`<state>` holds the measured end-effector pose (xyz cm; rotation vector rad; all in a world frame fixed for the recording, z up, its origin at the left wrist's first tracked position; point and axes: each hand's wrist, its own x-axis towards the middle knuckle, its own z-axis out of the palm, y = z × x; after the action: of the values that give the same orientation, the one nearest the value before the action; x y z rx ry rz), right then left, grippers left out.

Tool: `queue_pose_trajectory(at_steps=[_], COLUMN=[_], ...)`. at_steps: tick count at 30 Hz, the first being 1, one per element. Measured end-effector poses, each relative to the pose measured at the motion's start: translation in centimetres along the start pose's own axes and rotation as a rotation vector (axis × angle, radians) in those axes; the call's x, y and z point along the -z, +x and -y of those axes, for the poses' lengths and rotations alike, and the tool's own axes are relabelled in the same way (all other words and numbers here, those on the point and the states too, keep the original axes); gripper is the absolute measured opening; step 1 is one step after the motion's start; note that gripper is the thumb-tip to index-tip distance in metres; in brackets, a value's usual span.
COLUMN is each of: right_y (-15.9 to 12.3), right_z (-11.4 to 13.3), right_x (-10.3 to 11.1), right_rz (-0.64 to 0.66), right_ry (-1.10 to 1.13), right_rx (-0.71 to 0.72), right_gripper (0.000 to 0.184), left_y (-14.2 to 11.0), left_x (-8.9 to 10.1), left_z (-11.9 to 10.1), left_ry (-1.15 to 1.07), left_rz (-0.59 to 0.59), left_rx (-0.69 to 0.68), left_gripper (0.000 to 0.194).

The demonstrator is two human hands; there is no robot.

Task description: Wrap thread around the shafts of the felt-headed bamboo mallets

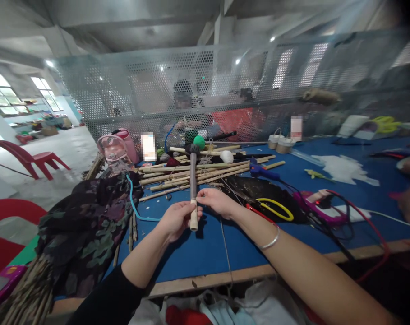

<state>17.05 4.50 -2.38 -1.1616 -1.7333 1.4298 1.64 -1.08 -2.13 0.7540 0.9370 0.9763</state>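
A pale wooden stick [194, 221] points away from me, its upper part wrapped in a grey-brown covering. My left hand [176, 220] is closed around its near part, just below the wrapping's edge. On the other side of the stick, my right hand [215, 201] has its fingertips pinched together close to that edge. What they hold, if anything, is too small to make out. The stick's far end reaches a dark lump beside a green ball [199, 143] of yarn or foam. A thin grey cord [226, 253] runs down past the table edge.
Loose sticks [171, 180] lie across the blue table [177, 266] behind my hands. Yellow-handled scissors [275, 208], a blue glue gun [259, 169] and a purple device [321, 210] with cables are at right. Dark patterned cloth [89, 225] covers the left. A perforated screen [140, 90] stands behind.
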Motion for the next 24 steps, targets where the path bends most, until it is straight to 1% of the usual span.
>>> queue_pose_trajectory(at_steps=[3, 7, 9, 11, 13, 14, 17, 19, 22, 23, 24], right_y=[-0.1, -0.2, -0.2, -0.1, 0.0, 0.1, 0.2, 0.3, 0.2, 0.1, 0.1], right_z=[0.2, 0.1, -0.1, -0.2, -0.2, -0.1, 0.0, 0.0, -0.2, -0.2, -0.2], right_x=[-0.1, 0.1, 0.1, 0.0, -0.1, -0.1, -0.3, -0.6, -1.0, -1.0, -0.8], right_rz=[0.051, 0.238, 0.271, 0.246, 0.209, 0.19, 0.136, 0.088, -0.016, -0.027, -0.006], right_ry=[0.089, 0.28, 0.365, 0.406, 0.419, 0.419, 0.42, 0.424, 0.38, 0.361, 0.351], right_rx=[-0.065, -0.238, -0.265, -0.246, -0.227, -0.224, -0.204, -0.171, -0.153, -0.169, -0.194], right_gripper=[0.023, 0.028, 0.028, 0.03, 0.032, 0.033, 0.034, 0.033, 0.03, 0.029, 0.027], left_y=[-0.2, -0.5, -0.5, -0.4, -0.1, 0.0, 0.7, 1.1, 1.5, 1.6, 1.5], left_x=[-0.2, -0.3, -0.3, -0.2, -0.3, -0.4, -0.9, -1.3, -1.3, -1.2, -1.0], left_z=[-0.1, -0.1, 0.0, 0.0, -0.3, -0.5, -1.5, -1.8, -1.3, -0.9, -0.6], left_ry=[-0.046, -0.038, -0.006, 0.088, 0.247, 0.335, 0.563, 0.66, 0.686, 0.644, 0.582], left_rz=[0.002, 0.06, 0.068, 0.01, -0.067, -0.083, -0.065, -0.066, -0.11, -0.114, -0.101], left_rx=[0.017, 0.045, 0.078, 0.075, 0.043, 0.034, 0.041, -0.003, -0.092, -0.092, -0.081], left_gripper=[0.015, 0.015, 0.015, 0.02, 0.032, 0.038, 0.047, 0.046, 0.045, 0.044, 0.044])
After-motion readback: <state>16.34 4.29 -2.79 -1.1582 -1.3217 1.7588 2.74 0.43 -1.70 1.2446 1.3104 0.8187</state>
